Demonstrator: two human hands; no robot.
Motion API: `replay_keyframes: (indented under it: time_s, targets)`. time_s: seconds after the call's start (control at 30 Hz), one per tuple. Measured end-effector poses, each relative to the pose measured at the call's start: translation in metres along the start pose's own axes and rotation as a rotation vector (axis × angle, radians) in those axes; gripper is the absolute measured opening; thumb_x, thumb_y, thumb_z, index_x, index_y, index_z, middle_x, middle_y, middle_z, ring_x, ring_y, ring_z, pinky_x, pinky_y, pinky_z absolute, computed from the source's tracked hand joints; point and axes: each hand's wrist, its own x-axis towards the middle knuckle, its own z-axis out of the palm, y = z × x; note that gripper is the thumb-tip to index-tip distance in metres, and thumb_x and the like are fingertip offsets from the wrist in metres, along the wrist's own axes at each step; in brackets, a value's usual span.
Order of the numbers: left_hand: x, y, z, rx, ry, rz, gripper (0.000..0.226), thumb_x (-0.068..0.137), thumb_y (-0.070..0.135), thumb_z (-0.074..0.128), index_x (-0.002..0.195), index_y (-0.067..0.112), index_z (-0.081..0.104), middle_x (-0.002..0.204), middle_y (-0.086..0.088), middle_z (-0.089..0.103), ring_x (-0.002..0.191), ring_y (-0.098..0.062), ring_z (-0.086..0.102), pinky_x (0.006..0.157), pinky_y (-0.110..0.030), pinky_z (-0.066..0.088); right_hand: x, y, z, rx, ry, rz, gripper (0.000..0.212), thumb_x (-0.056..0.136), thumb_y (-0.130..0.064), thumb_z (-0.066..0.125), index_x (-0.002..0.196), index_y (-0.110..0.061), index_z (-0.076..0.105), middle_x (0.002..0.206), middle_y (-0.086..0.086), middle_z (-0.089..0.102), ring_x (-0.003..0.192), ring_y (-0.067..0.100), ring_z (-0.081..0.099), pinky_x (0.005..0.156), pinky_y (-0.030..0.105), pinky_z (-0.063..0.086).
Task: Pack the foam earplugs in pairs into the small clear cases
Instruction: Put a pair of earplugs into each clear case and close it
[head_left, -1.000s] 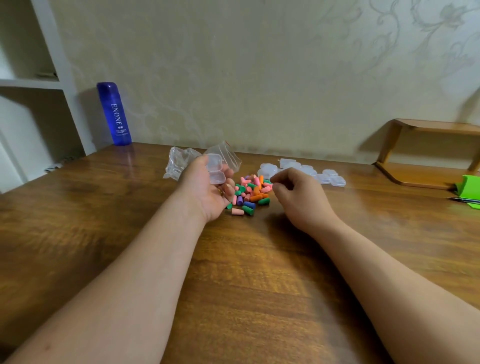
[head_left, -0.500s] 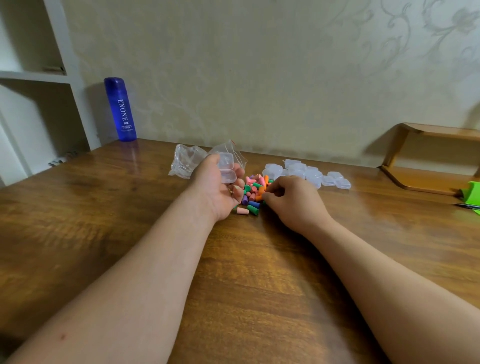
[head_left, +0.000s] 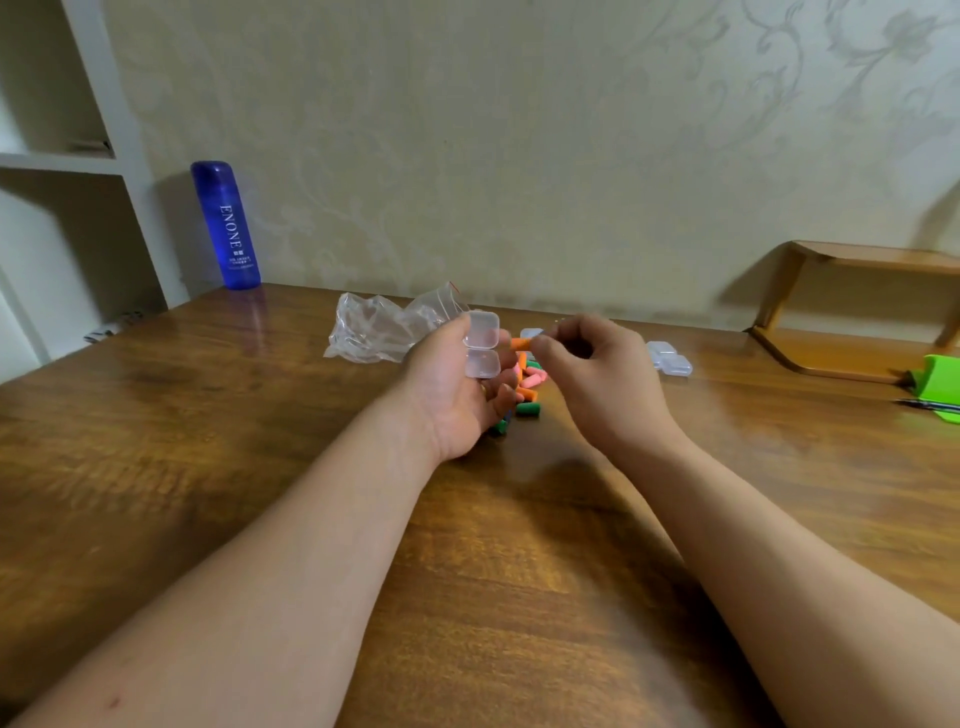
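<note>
My left hand (head_left: 457, 395) holds a small clear case (head_left: 481, 344), hinged open, above the wooden table (head_left: 208, 467). My right hand (head_left: 597, 379) pinches an orange earplug (head_left: 520, 343) at its fingertips, just right of the open case. Beneath both hands lies a pile of coloured foam earplugs (head_left: 527, 392), pink, green and orange, partly hidden by my hands. Several more small clear cases (head_left: 670, 358) lie on the table behind my right hand, mostly covered by it.
A crumpled clear plastic bag (head_left: 379, 327) lies behind my left hand. A blue bottle (head_left: 226, 226) stands at the back left by the white shelves (head_left: 57, 161). A wooden rack (head_left: 852, 312), a green object (head_left: 940, 374) and a pen (head_left: 930, 404) are at the right.
My right hand has lifted off the pile with an orange earplug and moved up beside the case. My left hand has raised the open case slightly.
</note>
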Motion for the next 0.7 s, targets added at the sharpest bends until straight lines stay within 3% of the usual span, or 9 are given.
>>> replay_keyframes:
  time_s: [0.1, 0.23, 0.33, 0.4, 0.47, 0.57, 0.7]
  targets:
    - [-0.002, -0.008, 0.006, -0.014, -0.065, 0.000, 0.039, 0.113, 0.044, 0.043, 0.114, 0.014, 0.067, 0.087, -0.007, 0.067, 0.068, -0.018, 0.059, 0.051, -0.026, 0.050, -0.005, -0.010, 0.004, 0.009, -0.014, -0.064, 0.009, 0.096, -0.023, 0.073, 0.088, -0.019, 0.073, 0.079, -0.002, 0.074, 0.077, 0.013, 0.069, 0.071, 0.034, 0.055]
    - [-0.001, -0.012, 0.007, 0.016, -0.098, 0.016, 0.049, 0.114, 0.047, 0.039, 0.135, 0.009, 0.063, 0.096, -0.009, 0.068, 0.074, -0.019, 0.062, 0.064, -0.031, 0.050, -0.008, -0.006, 0.008, -0.066, -0.046, -0.110, 0.009, 0.096, -0.024, 0.072, 0.087, -0.024, 0.070, 0.078, -0.003, 0.071, 0.074, 0.011, 0.067, 0.068, 0.029, 0.051]
    - [0.001, -0.013, 0.007, 0.042, -0.085, 0.016, 0.050, 0.113, 0.049, 0.041, 0.139, 0.011, 0.062, 0.099, -0.010, 0.071, 0.072, -0.018, 0.064, 0.062, -0.031, 0.050, -0.008, -0.002, 0.007, -0.173, -0.038, -0.176, 0.010, 0.097, -0.025, 0.072, 0.088, -0.024, 0.067, 0.083, -0.007, 0.067, 0.076, 0.008, 0.063, 0.067, 0.028, 0.047]
    - [0.001, -0.013, 0.007, 0.063, -0.073, 0.009, 0.049, 0.113, 0.050, 0.041, 0.137, 0.014, 0.064, 0.095, -0.008, 0.072, 0.069, -0.017, 0.064, 0.058, -0.029, 0.050, -0.008, -0.002, 0.005, -0.208, -0.036, -0.222, 0.003, 0.098, -0.024, 0.070, 0.096, -0.024, 0.068, 0.086, -0.010, 0.068, 0.078, 0.009, 0.063, 0.069, 0.033, 0.051]
    - [0.000, -0.013, 0.007, 0.080, -0.059, 0.001, 0.047, 0.112, 0.051, 0.043, 0.134, 0.016, 0.066, 0.095, -0.008, 0.071, 0.070, -0.017, 0.063, 0.052, -0.026, 0.050, -0.006, -0.002, 0.001, -0.251, -0.039, -0.279, 0.010, 0.098, -0.020, 0.067, 0.106, -0.024, 0.072, 0.090, -0.010, 0.070, 0.079, 0.012, 0.064, 0.072, 0.037, 0.054]
    - [0.000, -0.011, 0.006, 0.096, -0.020, -0.008, 0.045, 0.111, 0.051, 0.044, 0.128, 0.016, 0.068, 0.090, -0.007, 0.069, 0.071, -0.018, 0.061, 0.046, -0.025, 0.048, -0.003, 0.001, -0.005, -0.365, -0.062, -0.383, 0.009, 0.099, -0.019, 0.066, 0.101, -0.022, 0.075, 0.093, -0.007, 0.069, 0.079, 0.014, 0.062, 0.072, 0.041, 0.055]
    - [-0.001, -0.010, 0.005, 0.130, 0.001, -0.012, 0.049, 0.112, 0.052, 0.041, 0.119, 0.014, 0.070, 0.085, -0.007, 0.069, 0.072, -0.018, 0.059, 0.047, -0.025, 0.048, 0.000, -0.001, -0.016, -0.436, -0.135, -0.369, 0.009, 0.099, -0.014, 0.067, 0.101, -0.019, 0.074, 0.090, -0.007, 0.072, 0.078, 0.014, 0.061, 0.073, 0.040, 0.057]
